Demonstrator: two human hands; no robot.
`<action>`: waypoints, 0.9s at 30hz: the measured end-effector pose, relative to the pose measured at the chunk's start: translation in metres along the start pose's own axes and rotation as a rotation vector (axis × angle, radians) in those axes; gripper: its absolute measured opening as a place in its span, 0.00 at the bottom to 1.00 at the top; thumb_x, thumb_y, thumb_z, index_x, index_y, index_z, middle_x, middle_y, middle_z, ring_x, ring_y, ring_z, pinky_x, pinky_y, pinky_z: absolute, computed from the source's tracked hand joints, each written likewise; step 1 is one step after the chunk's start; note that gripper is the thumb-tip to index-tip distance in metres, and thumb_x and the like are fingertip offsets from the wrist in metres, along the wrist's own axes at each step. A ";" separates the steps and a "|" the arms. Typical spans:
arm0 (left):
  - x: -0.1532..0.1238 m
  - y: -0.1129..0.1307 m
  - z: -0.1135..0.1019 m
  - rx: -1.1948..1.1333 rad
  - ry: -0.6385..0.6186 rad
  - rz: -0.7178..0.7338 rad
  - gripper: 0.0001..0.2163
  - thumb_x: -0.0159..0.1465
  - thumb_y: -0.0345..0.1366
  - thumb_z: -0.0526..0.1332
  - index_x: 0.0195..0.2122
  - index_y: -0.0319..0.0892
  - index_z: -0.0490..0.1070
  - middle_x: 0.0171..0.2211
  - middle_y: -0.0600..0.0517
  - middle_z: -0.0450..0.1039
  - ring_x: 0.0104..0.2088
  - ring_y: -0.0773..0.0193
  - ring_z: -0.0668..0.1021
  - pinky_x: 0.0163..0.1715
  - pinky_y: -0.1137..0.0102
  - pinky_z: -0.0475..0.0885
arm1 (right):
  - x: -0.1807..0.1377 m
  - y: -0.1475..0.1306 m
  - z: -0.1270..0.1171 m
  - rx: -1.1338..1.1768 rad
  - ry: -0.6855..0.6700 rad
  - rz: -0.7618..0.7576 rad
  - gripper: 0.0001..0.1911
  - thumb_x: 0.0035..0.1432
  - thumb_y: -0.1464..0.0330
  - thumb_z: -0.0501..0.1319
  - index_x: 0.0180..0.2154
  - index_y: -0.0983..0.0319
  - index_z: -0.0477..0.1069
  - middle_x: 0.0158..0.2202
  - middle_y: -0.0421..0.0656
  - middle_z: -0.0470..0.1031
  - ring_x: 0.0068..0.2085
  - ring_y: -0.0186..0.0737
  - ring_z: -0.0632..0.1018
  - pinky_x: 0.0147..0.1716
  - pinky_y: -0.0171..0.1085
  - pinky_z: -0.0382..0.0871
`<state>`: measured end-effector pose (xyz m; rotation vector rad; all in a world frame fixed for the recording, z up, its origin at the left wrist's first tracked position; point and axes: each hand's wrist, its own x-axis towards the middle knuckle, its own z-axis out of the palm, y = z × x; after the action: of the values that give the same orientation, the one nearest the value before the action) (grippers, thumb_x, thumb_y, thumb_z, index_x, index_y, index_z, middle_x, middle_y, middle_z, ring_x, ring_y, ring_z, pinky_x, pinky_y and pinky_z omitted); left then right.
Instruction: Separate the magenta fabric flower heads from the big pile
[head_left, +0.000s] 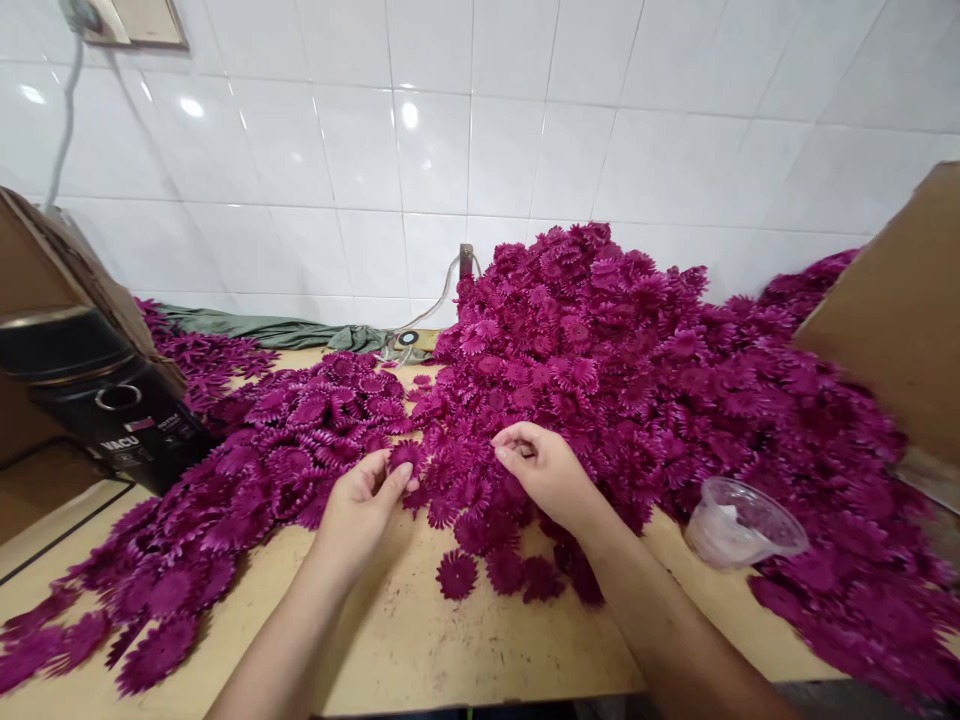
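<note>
My left hand (369, 500) pinches a magenta artificial flower (406, 456) between thumb and fingers, just above the wooden table. My right hand (546, 472) is closed in a pinch over the front of a big heap of magenta flowers (585, 340). Whatever lies between its fingertips, if anything, is too small to make out. A lower, looser pile of similar flowers (300, 440) spreads to the left of my left hand. Single flowers, one of them a dark magenta flower (457, 574), lie flat in front of the heap, between my forearms.
A clear plastic cup (742, 525) with whitish contents stands right of my right forearm. A black flask (105, 400) leans at the left beside a cardboard box (67, 260). More cardboard (892, 320) rises at right. Green cloth (277, 328) lies along the tiled wall (510, 150).
</note>
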<state>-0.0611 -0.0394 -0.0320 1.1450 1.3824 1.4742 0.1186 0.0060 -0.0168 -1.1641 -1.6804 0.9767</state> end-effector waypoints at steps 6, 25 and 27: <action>-0.003 0.001 0.002 0.020 -0.027 0.045 0.12 0.46 0.44 0.63 0.20 0.40 0.65 0.18 0.57 0.64 0.23 0.68 0.68 0.28 0.72 0.64 | -0.001 -0.005 0.020 -0.771 -0.150 -0.035 0.15 0.48 0.57 0.58 0.26 0.64 0.70 0.29 0.48 0.71 0.33 0.44 0.71 0.35 0.41 0.63; -0.006 0.010 0.009 0.037 -0.149 0.073 0.10 0.46 0.43 0.63 0.22 0.41 0.68 0.20 0.54 0.69 0.26 0.64 0.71 0.31 0.70 0.66 | 0.018 -0.006 0.001 -0.546 0.220 -0.263 0.06 0.52 0.74 0.54 0.30 0.63 0.70 0.29 0.43 0.73 0.32 0.37 0.73 0.35 0.34 0.63; -0.006 0.014 0.012 -0.016 -0.146 0.067 0.09 0.44 0.41 0.64 0.23 0.41 0.69 0.24 0.52 0.73 0.32 0.61 0.73 0.36 0.69 0.67 | 0.018 -0.006 0.001 -0.554 0.210 -0.200 0.05 0.53 0.72 0.54 0.27 0.62 0.67 0.24 0.41 0.70 0.27 0.36 0.71 0.29 0.33 0.61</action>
<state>-0.0479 -0.0435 -0.0188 1.2734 1.2419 1.4154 0.1119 0.0211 -0.0080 -1.3566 -1.9046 0.2512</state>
